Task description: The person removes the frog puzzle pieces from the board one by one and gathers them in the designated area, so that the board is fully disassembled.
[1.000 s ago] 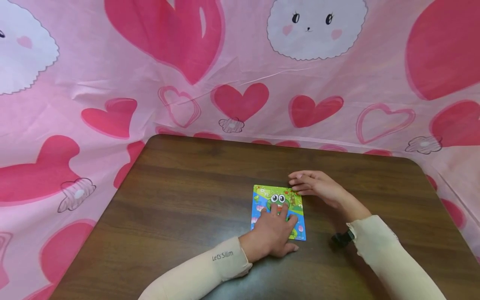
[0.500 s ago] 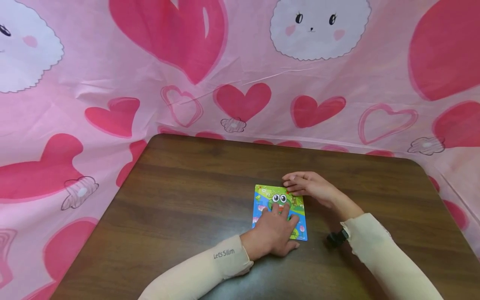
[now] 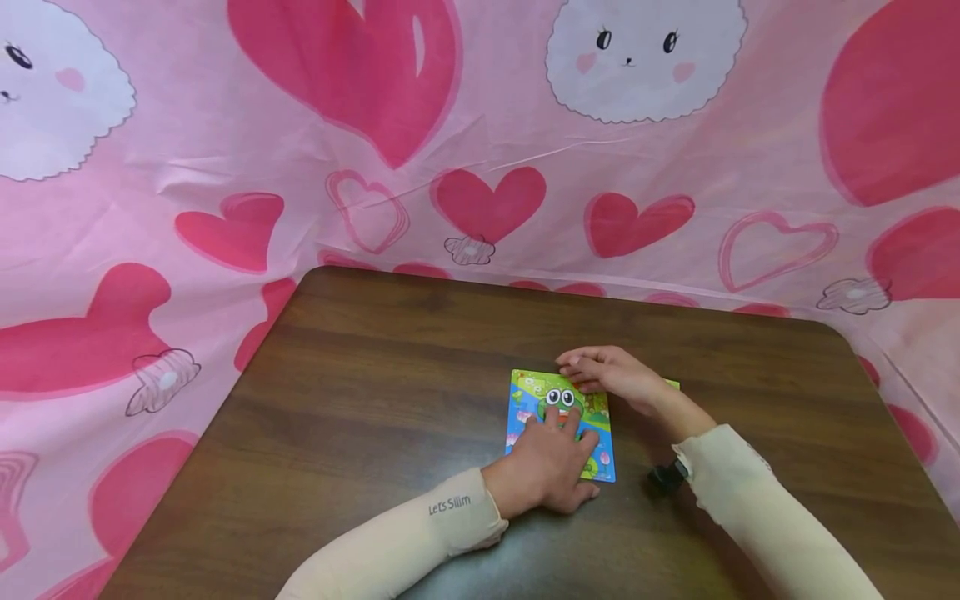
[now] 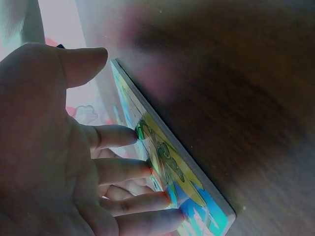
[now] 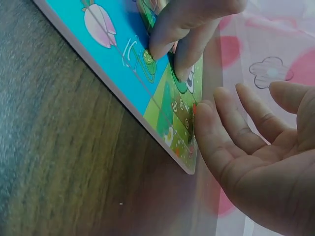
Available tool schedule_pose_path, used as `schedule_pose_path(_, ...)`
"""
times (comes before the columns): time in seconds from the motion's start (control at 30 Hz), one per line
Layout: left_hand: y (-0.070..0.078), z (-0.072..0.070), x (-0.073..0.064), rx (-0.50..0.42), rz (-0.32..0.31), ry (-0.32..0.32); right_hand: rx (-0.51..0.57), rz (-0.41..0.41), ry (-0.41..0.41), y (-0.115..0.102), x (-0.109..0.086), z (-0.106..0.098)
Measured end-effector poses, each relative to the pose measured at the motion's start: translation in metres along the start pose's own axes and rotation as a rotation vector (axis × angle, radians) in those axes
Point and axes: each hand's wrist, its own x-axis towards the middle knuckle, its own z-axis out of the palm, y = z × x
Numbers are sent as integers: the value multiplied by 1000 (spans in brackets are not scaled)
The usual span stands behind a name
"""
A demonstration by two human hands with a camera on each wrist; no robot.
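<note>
A square picture board [image 3: 524,398] with a cartoon frog on green and blue lies flat on the table. Thin seam lines cross its face in the right wrist view. My left hand [image 3: 546,468] rests on its lower middle, fingers spread and fingertips touching the picture, as the left wrist view also shows. At the far right corner is my right hand [image 3: 617,379], its fingers extended along the far edge. In the right wrist view those fingertips sit right by the edge; whether they press on it I cannot tell.
The dark wooden table [image 3: 360,400] spreads around the board. A small yellow-green piece of something [image 3: 673,384] shows behind the right wrist, mostly hidden. A pink cloth [image 3: 495,108] printed with hearts hangs behind the table and along its left side.
My right hand has slid left along the board's far edge, uncovering the yellow-green thing behind the wrist. My left hand stays on the board.
</note>
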Motion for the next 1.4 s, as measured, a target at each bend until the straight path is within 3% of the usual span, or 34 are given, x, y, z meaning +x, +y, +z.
schedule_pose_path(0.4,-5,-3,0,-45,36,-20,-216,-3,33,-10,2,9)
schedule_pose_path(0.77,-2,-2,0,-25,20,-28,-244,-37,30,-8,5,16)
schedule_pose_path(0.93,-3,-4,0,-49,19,-36,-356,-90,122,-12,6,15)
schedule_pose_path(1.4,-1,-5,0,-27,7,-25,-684,-125,98,-19,9,23)
